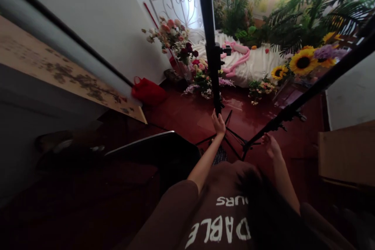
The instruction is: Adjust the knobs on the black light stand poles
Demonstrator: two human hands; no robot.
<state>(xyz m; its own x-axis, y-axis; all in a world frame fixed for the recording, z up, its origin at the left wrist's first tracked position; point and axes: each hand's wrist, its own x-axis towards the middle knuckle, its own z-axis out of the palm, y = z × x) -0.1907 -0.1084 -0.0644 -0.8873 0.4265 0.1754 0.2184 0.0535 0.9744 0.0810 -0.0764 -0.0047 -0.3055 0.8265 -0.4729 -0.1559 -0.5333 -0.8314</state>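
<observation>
Two black light stands rise from the floor in front of me. My left hand (218, 124) is at the lower part of the upright stand (211, 52), its fingers stretched upward and not wrapped round the pole; whether they touch it I cannot tell. My right hand (272, 145) is raised beside the lower end of the slanted stand (295, 105), with its fingers slightly bent and apart and nothing visible in them. Dark clamp knobs (225, 50) stick out from the upright pole. Spread tripod legs (234, 134) stand between and beyond my hands.
A black panel with a light edge (172, 152) is at my left. Beyond lie a red bag (149, 91), flower bunches (172, 35), sunflowers (303, 62) and a white-draped bed (260, 64). A painted scroll (73, 76) hangs left; a cardboard box (347, 154) stands right.
</observation>
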